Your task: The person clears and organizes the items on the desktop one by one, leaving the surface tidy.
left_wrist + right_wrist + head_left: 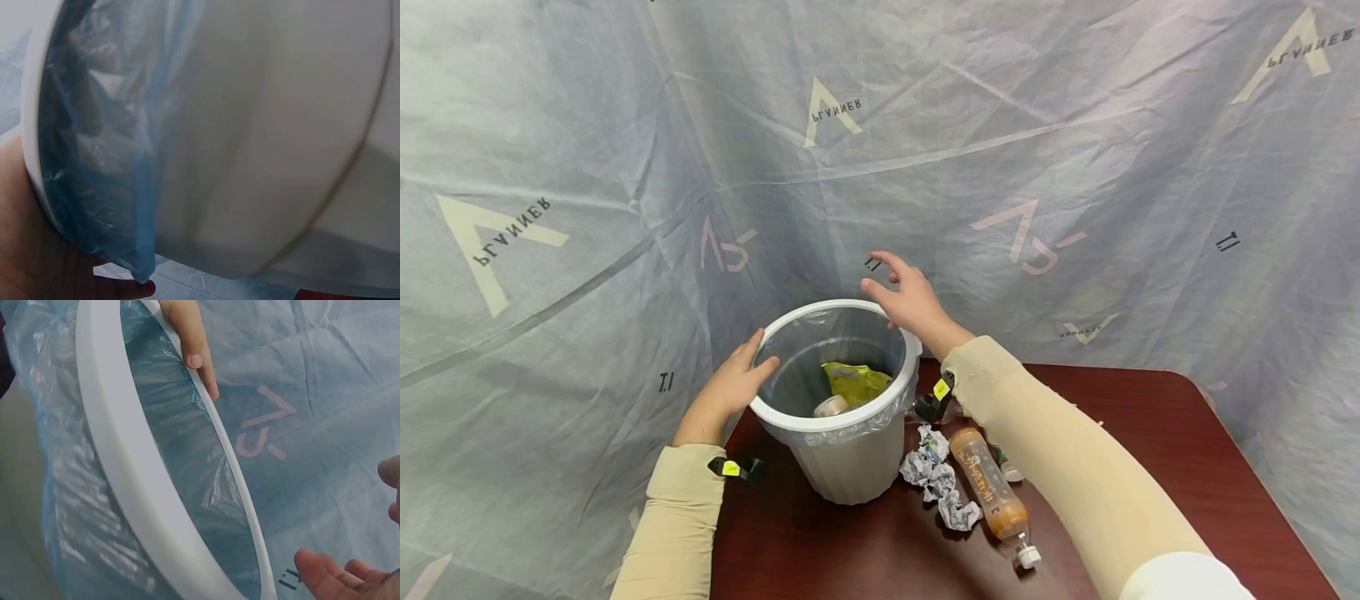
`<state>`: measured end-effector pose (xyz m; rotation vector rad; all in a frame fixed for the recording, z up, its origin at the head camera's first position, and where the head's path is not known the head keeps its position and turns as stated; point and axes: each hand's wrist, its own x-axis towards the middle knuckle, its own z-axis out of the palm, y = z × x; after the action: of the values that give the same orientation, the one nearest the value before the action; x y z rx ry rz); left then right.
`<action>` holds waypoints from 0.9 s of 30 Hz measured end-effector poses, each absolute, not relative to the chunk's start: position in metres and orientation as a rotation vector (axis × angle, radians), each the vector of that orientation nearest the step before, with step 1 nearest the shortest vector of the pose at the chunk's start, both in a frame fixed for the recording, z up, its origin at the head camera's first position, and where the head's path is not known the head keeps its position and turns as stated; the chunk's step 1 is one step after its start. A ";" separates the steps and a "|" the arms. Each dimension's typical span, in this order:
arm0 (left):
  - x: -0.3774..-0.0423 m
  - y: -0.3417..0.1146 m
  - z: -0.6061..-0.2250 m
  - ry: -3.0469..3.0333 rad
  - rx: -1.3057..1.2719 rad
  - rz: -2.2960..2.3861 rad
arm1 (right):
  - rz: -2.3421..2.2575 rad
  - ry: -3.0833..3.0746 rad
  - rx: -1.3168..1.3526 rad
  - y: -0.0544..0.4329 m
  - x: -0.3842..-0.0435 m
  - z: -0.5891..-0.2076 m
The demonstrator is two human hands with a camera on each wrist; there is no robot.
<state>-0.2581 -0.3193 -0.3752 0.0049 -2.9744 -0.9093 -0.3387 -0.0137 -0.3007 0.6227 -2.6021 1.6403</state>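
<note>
A light grey trash bin [850, 467] with a white rim [808, 423] and a clear liner [144, 169] stands on the table. My left hand [733, 387] rests on the left of the rim, fingers extended outside and thumb reaching over its inner side. Above the far right of the rim, my right hand [913, 304] is raised with spread fingers, holding nothing. Inside the bin lie a yellow wrapper [856, 383] and a pale, round-ended item [831, 406] whose kind I cannot tell.
Crumpled paper balls [940, 479] lie right of the bin. Beside them is a plastic bottle with an orange label [988, 483] and white cap. My right forearm partly hides another white-capped item [1011, 472]. A grey printed curtain [970, 167] hangs behind the dark red table [1150, 433].
</note>
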 end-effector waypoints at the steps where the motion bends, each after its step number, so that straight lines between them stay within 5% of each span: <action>1: -0.258 -0.319 -0.375 -2.975 0.006 -0.911 | 1.646 -2.593 0.621 -0.012 -0.339 -0.301; 15: -0.258 -0.319 -0.375 -2.966 0.004 -0.891 | 1.603 -2.553 0.505 0.044 -0.359 -0.313; 27: -0.257 -0.318 -0.374 -2.966 0.003 -0.892 | 1.580 -2.643 0.423 0.103 -0.361 -0.360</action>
<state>-0.2567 -0.3179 -0.3743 0.0033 -2.9655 -0.8921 -0.3614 0.1027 -0.3598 0.4234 -2.6433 1.5803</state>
